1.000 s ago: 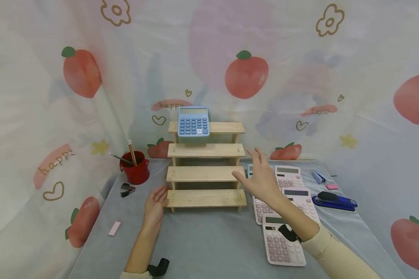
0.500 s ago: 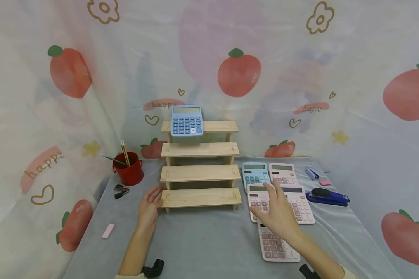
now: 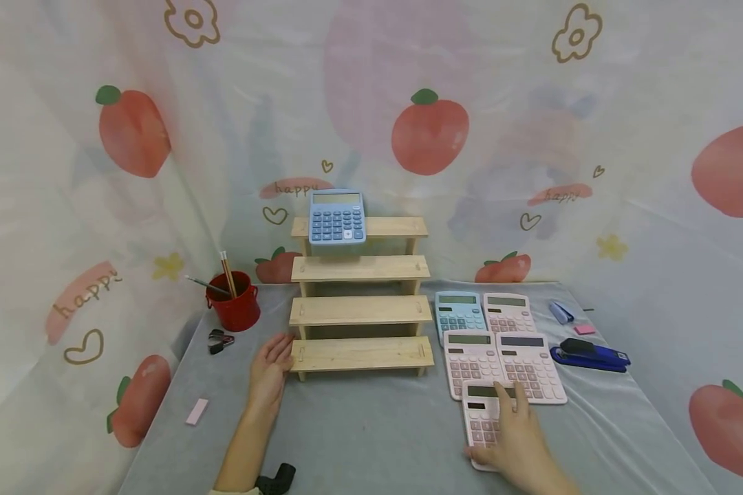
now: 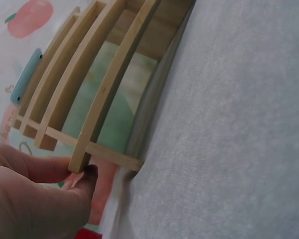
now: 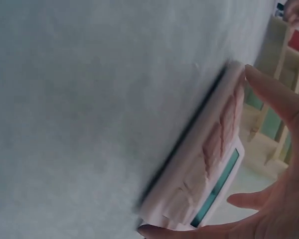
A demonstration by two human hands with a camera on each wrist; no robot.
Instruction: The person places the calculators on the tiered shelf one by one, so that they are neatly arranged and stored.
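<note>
In the head view my left hand [image 3: 269, 382] is at the left end of a four-step wooden display stand [image 3: 362, 354]. The left wrist view shows its thumb and a finger pinching the end of the lowest board [image 4: 105, 92]. My right hand [image 3: 520, 443] reaches over the nearest pink calculator [image 3: 478, 414], which lies on the cloth. In the right wrist view, the thumb and another finger meet opposite edges of that calculator [image 5: 187, 186]. A blue calculator [image 3: 337, 218] leans on the top step. The right palm hides part of the keys.
Beyond the right hand lie two pink calculators [image 3: 470, 368], with a light blue calculator [image 3: 459, 313] and another pink calculator [image 3: 509, 313] behind. A blue stapler [image 3: 591, 355] lies right. Left are a red pencil bucket [image 3: 235, 309], black clips [image 3: 219, 341] and a pink eraser [image 3: 197, 412].
My right hand has come down and toward me from beside the stand, over the rear calculators, onto the nearest pink calculator. The left hand keeps its hold on the stand.
</note>
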